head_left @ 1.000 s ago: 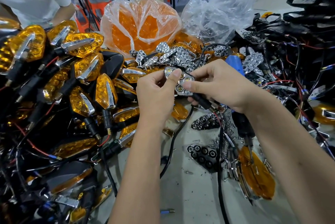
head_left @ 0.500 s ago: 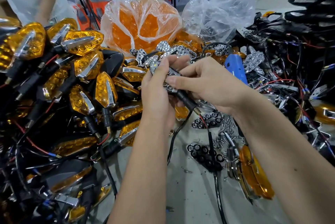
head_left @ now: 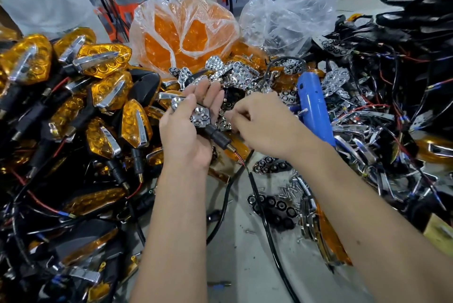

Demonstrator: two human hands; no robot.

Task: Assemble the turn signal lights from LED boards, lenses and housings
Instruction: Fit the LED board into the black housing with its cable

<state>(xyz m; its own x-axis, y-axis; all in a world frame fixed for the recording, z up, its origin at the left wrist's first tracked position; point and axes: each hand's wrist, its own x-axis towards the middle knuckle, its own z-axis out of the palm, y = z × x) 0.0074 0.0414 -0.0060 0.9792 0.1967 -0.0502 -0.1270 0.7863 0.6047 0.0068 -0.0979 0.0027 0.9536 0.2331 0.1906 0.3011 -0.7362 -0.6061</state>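
My left hand holds a black housing with a chrome reflector seated in it, thumb across the top and fingers stretched behind. Its black stem points down right, and red and black wires trail from the threaded end. My right hand is just to the right of the housing, fingers curled toward it; I cannot see whether they pinch anything. Loose chrome reflectors lie heaped behind my hands. Black LED boards lie on the table below my right wrist.
Finished amber-lens lights are piled at the left. A plastic bag of amber lenses stands behind, a clear bag beside it. A blue electric screwdriver lies right of my hand. Screws, wired housings fill the right.
My left hand has turned palm-up with the housing, showing the reflector. My right hand has let go of the stem and shifted to the right of it.
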